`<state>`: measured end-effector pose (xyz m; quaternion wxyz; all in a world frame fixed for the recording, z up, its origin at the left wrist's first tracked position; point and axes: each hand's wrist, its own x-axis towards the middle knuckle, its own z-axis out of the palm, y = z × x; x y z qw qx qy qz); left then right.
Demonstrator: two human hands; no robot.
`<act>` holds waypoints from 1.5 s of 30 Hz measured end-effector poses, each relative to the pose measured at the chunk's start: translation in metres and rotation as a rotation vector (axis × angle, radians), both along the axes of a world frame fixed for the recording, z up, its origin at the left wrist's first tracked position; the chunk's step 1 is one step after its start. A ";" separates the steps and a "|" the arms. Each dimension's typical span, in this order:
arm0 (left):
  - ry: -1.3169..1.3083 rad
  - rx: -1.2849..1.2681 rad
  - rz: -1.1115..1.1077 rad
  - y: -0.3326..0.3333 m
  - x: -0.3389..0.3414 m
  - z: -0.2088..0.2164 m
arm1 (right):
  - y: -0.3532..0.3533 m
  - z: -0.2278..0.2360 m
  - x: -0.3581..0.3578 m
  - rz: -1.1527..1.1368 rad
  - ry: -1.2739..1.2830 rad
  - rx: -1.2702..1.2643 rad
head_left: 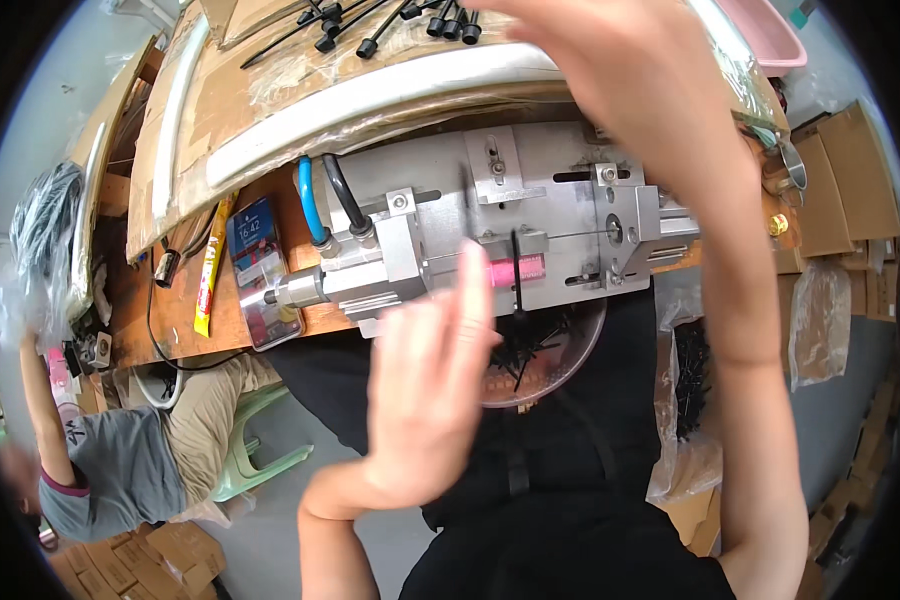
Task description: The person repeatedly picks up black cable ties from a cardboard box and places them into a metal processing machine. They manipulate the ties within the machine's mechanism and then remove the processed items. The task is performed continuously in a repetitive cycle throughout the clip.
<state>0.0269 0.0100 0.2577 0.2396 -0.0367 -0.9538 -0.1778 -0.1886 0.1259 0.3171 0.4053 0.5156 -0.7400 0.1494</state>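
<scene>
One finger (473, 300) extended on left hand (420, 390), near silver metal fixture (555, 212); right hand (610, 45) near thin black capped rods (452, 27). Both blurred; I cannot tell either grip.

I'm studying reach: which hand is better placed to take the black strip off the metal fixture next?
Probably the left hand: it's near the black strip, while the right hand is up at the cardboard.

Open room above metal plate (560, 217) between end blocks (402, 250), cardboard ledge (280, 95) behind, blue hose (309, 200) at left
</scene>
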 end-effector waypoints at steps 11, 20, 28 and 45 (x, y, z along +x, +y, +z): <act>-0.156 -0.074 0.038 0.044 -0.013 -0.045 | 0.017 0.035 -0.029 0.258 -0.707 -0.244; 0.240 -0.035 -0.064 -0.025 -0.089 0.023 | 0.070 -0.076 0.127 0.133 -0.822 -0.273; -0.166 -0.046 -0.070 -0.059 -0.144 0.094 | 0.045 -0.126 0.152 0.070 -0.811 -0.159; -0.231 0.204 -0.240 -0.125 -0.139 0.080 | -0.001 0.012 0.029 0.045 -0.132 0.006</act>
